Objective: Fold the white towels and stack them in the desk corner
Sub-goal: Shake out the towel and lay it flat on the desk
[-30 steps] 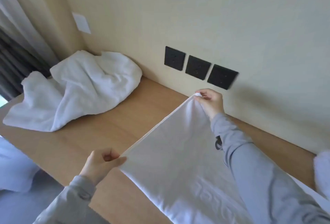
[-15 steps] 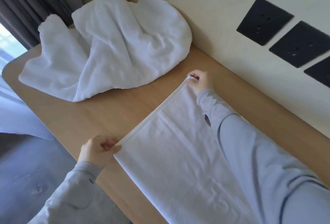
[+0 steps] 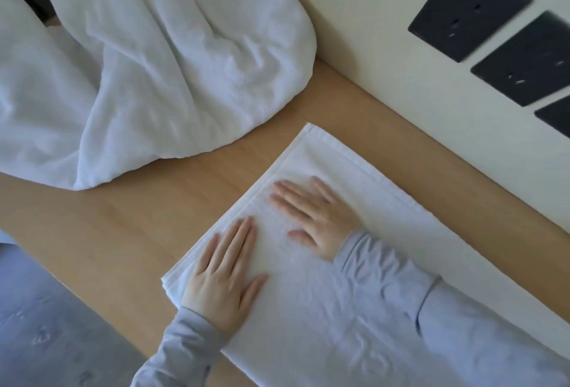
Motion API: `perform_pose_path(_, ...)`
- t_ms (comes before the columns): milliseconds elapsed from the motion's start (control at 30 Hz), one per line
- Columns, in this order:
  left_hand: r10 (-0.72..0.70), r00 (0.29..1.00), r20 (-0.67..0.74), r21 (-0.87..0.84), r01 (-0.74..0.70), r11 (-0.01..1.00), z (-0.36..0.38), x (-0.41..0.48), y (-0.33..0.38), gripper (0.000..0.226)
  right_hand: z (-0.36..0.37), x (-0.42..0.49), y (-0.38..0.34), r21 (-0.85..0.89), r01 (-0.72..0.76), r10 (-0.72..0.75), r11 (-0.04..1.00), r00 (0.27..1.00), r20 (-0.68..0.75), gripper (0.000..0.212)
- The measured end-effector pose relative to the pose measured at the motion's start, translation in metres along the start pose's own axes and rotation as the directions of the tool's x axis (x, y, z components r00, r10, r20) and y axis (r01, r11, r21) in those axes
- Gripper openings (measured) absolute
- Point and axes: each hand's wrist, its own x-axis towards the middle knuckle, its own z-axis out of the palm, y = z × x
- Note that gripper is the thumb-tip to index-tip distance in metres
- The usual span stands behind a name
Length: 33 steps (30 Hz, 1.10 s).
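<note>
White terry cloth lies flat under both palms: the folded towel point(image 3: 311, 312) stretches across the wooden desk point(image 3: 123, 220), its long side running alongside the wall point(image 3: 370, 56). The left hand point(image 3: 223, 278) rests on the towel's near corner, fingers straight and close together, thumb spread out to the side. The right hand point(image 3: 314, 220) lies just beyond it, palm down, fingers straight and slightly fanned toward the hemmed end. Neither hand has hold of anything; both simply press on the cloth. Grey sleeves point(image 3: 438, 312) cover both arms to the wrist, and the right forearm lies along the towel's middle.

The towel's short, layered end runs from a corner near the wall down to a corner near the desk's front edge, right beside the left hand. A strip of bare wood separates the far long edge from the wall. More bare wood lies past the hemmed end, between it and the crumpled towels point(image 3: 172, 65).

That loose white heap fills the desk corner, bunched against the wall and spreading toward the front edge. It is apart from the folded towel. Three black socket plates point(image 3: 468, 7) sit on the wall above the right arm. Grey floor point(image 3: 46, 331) shows below the desk's front edge.
</note>
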Motion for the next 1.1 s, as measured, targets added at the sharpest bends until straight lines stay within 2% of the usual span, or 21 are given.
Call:
perform_pose_path(100,-0.038,0.999,-0.004,0.012,0.038,0.999,0.004,-0.001,0.000,0.069,-0.010,0.009,0.068,-0.013,-0.328,0.329,0.944,0.943,0.051,0.058)
perform_pose_path(233,-0.050,0.999,-0.008,0.071,0.050,0.996,0.003,0.001,0.001,0.070,-0.007,0.010,0.079,-0.059,-0.371,0.375,0.927,0.922,0.096,0.059)
perform_pose_path(300,-0.057,0.998,0.003,0.084,0.056,0.995,0.003,0.002,0.003,0.070,-0.011,0.014,0.070,-0.095,-0.428,0.434,0.899,0.899,0.060,0.062)
perform_pose_path(367,-0.062,0.998,0.007,0.095,0.061,0.994,0.003,0.002,0.005,0.070,-0.016,0.018,0.044,-0.051,-0.491,0.492,0.869,0.871,-0.008,0.063)
perform_pose_path(400,-0.066,0.998,0.000,0.099,0.065,0.993,0.003,0.002,0.005,0.070,-0.017,0.018,0.022,0.008,-0.483,0.483,0.876,0.874,-0.052,0.061)
perform_pose_path(467,-0.074,0.997,-0.006,0.104,0.074,0.992,0.002,0.002,0.006,0.070,-0.011,0.011,-0.034,0.107,-0.363,0.376,0.926,0.916,-0.139,0.059)
perform_pose_path(567,-0.053,0.999,0.008,0.126,0.051,0.991,0.000,0.003,0.006,0.070,0.004,-0.021,-0.100,0.150,-0.177,0.194,0.973,0.975,-0.110,0.057)
perform_pose_path(633,-0.068,0.998,0.012,0.141,0.065,0.988,0.000,0.002,0.008,0.070,0.010,-0.049,-0.097,0.124,-0.152,0.156,0.981,0.987,-0.031,0.056)
perform_pose_path(700,-0.093,0.996,0.009,0.149,0.091,0.985,0.000,0.001,0.008,0.071,0.011,-0.074,-0.062,0.073,-0.207,0.206,0.976,0.978,0.021,0.058)
perform_pose_path(767,-0.091,0.996,0.001,0.166,0.090,0.982,0.001,0.000,0.007,0.072,0.007,-0.104,-0.012,0.011,-0.376,0.376,0.926,0.926,0.017,0.060)
perform_pose_path(867,-0.094,0.996,0.002,0.183,0.092,0.979,0.002,0.001,0.006,0.073,-0.002,-0.150,0.059,-0.016,-0.656,0.656,0.755,0.753,0.047,0.068)
perform_pose_path(967,-0.097,0.995,-0.004,0.174,0.097,0.980,0.001,0.001,0.010,0.075,-0.008,-0.163,0.074,-0.035,-0.806,0.806,0.591,0.587,0.076,0.072)
perform_pose_path(1000,-0.112,0.994,-0.009,0.155,0.112,0.981,0.000,0.000,0.012,0.075,-0.011,-0.159,0.066,-0.040,-0.814,0.815,0.580,0.578,0.043,0.070)
perform_pose_path(1100,-0.167,0.985,-0.050,0.050,0.169,0.984,0.000,-0.004,0.043,0.072,-0.018,-0.138,0.005,0.086,-0.746,0.751,0.660,0.656,-0.075,0.062)
